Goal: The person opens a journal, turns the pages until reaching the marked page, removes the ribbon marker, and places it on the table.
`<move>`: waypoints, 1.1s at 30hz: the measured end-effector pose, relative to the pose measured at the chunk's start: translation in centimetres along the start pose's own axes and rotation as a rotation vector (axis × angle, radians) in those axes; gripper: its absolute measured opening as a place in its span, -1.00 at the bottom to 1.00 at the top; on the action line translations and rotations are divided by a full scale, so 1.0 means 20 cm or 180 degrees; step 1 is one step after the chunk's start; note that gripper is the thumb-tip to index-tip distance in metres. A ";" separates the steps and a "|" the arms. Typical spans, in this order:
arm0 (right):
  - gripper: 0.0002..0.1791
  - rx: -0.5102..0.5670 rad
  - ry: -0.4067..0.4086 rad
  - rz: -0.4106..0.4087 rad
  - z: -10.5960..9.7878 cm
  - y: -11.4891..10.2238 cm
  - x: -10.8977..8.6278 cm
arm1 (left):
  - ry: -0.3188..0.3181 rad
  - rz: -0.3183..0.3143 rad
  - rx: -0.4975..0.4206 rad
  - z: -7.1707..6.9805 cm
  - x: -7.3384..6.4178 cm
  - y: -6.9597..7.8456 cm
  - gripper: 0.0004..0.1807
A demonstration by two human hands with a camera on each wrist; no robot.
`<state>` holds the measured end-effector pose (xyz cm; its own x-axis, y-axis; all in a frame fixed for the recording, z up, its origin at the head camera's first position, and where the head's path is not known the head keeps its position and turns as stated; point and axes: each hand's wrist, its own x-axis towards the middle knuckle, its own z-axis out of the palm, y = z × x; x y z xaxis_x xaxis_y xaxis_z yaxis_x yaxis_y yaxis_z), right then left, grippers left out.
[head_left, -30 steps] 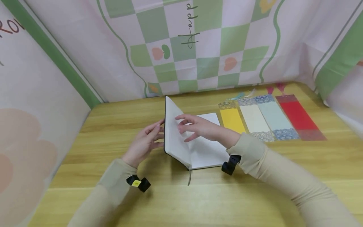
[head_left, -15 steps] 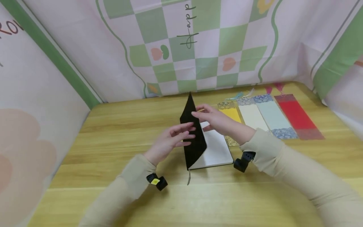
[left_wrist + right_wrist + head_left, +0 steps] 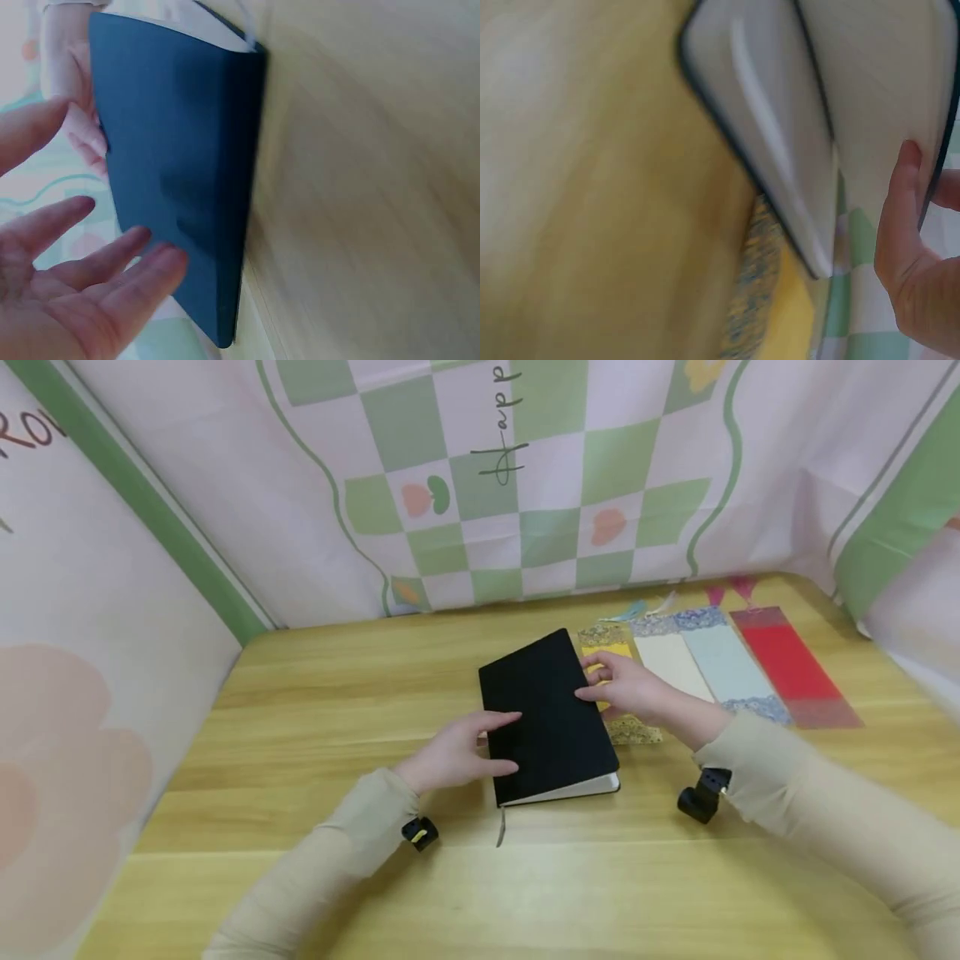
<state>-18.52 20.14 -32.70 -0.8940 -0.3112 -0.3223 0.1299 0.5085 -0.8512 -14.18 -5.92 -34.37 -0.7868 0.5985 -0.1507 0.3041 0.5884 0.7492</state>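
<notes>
A black notebook (image 3: pixel 551 718) lies on the table, its front cover slightly raised so that white page edges show at the near side. A grey ribbon (image 3: pixel 502 828) hangs from the spine end. My right hand (image 3: pixel 633 689) pinches the cover's right edge, one finger on its inner side in the right wrist view. My left hand (image 3: pixel 459 752) is at the spine side, its fingers loosely spread over the black cover (image 3: pixel 161 135); whether the fingertips touch it I cannot tell. Just right of the notebook, partly behind my right hand, is a yellow bookmark (image 3: pixel 606 653).
Beyond it, a white bookmark (image 3: pixel 672 664), a pale blue bookmark (image 3: pixel 723 662) and a red bookmark (image 3: pixel 793 670) lie side by side. The wooden table (image 3: pixel 337 693) meets a green checked cloth (image 3: pixel 480 539) at the back.
The cover has swung from upright on the left over to the right, down near the pages. Both hands have moved to the right, the right one onto the cover's edge.
</notes>
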 end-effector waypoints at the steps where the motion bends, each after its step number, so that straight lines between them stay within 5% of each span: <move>1: -0.39 -0.0052 0.0005 0.0033 0.00 0.02 0.00 | -0.0074 -0.0016 0.0214 0.00 0.00 0.00 -0.27; 7: -0.38 -0.0306 0.0067 0.0170 0.01 0.12 0.04 | -0.0408 -0.0027 0.0980 0.04 0.01 0.01 -0.26; 16: -0.42 -0.0926 0.0242 0.0219 0.03 0.13 0.06 | -0.0554 0.0106 0.1409 0.06 0.01 0.01 -0.34; 22: -0.42 -0.1297 0.0311 0.0079 0.02 0.12 0.05 | -0.0511 0.0153 0.1431 0.06 0.01 0.01 -0.39; 25: -0.43 -0.1519 0.0382 -0.0128 0.03 0.09 0.02 | -0.0238 0.0319 0.1363 0.05 0.00 -0.01 -0.45; 33: -0.42 -0.1615 0.0652 -0.0757 -0.04 -0.06 -0.11 | 0.1067 0.0652 0.1256 -0.07 -0.11 -0.06 -0.51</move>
